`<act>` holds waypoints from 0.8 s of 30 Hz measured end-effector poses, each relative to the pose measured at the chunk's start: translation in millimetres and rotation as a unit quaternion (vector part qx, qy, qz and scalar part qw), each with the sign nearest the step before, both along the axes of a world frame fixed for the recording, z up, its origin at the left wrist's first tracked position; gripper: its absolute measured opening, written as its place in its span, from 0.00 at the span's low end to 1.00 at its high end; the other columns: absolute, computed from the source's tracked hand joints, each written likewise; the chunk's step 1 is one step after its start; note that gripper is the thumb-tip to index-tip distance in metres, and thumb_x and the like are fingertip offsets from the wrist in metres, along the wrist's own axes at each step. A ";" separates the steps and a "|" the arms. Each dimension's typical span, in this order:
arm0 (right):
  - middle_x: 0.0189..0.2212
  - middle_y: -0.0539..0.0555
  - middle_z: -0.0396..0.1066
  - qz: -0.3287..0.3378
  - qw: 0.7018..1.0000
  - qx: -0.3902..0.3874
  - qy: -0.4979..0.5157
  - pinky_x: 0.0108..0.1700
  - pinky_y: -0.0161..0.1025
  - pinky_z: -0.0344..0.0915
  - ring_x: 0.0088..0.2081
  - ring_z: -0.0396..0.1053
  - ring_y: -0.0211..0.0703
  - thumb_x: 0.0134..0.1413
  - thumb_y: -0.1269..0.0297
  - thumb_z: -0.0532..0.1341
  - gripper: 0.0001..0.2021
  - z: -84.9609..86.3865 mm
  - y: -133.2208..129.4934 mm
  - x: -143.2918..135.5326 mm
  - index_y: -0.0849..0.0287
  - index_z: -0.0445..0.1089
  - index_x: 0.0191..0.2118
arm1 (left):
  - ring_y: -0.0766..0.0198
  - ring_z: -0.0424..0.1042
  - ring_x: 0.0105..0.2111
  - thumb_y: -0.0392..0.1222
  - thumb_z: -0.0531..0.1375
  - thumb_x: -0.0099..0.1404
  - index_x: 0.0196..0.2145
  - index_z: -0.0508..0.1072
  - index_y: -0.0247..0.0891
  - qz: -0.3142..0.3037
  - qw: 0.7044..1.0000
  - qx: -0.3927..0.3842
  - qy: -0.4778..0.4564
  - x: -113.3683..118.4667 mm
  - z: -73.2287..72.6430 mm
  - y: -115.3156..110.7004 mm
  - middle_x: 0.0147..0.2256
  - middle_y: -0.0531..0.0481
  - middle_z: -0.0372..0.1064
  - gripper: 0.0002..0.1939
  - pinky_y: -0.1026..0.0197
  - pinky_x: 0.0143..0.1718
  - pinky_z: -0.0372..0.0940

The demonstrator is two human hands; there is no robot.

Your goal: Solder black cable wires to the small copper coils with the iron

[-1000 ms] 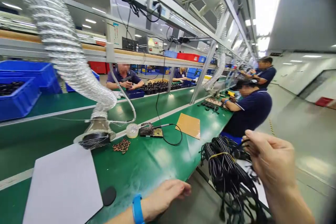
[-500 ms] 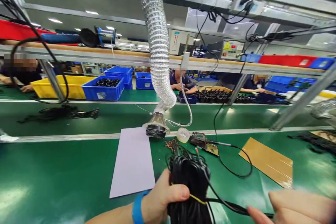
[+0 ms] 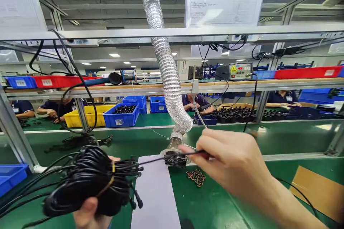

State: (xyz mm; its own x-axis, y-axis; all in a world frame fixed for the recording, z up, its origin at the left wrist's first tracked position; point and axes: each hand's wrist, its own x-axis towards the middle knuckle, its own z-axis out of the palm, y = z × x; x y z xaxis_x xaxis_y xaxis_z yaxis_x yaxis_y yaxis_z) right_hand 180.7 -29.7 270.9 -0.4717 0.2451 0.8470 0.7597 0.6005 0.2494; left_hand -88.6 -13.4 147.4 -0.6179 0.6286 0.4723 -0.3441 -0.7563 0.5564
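Observation:
A thick bundle of black cables (image 3: 80, 182), tied with a yellow band (image 3: 109, 182), is gripped from below by my left hand (image 3: 90, 213). Small black connectors stick out at the bundle's right end. My right hand (image 3: 228, 161) pinches a black cable (image 3: 156, 159) that stretches from this end across to my fingers. Under the cable lies a white board (image 3: 153, 193). Between the board and my right wrist, a pile of small copper-coloured parts (image 3: 196, 177) rests on the green bench (image 3: 212, 211).
A silver duct (image 3: 172, 89) hangs down to a fan (image 3: 175, 159) behind the board. Beyond are yellow (image 3: 94, 116) and blue (image 3: 120, 115) bins and seated people. A tan sheet (image 3: 317, 193) lies at right; a blue bin (image 3: 12, 177) at left.
The bundle has moved left and turned onto its side, its connectors now facing right. My right hand has come up and inward and holds a single cable. The view has tilted up.

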 end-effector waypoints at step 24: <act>0.61 0.61 0.62 0.238 0.852 -0.458 0.090 0.37 0.33 0.69 0.35 0.74 0.33 0.58 0.70 0.60 0.26 -30.6 197.0 -155.0 0.56 0.61 0.62 | 0.54 0.78 0.38 0.58 0.54 0.68 0.54 0.74 0.32 -0.443 0.860 -0.165 -0.194 -9.7 -2.2 11.2 0.39 0.38 0.77 0.29 0.52 0.46 0.74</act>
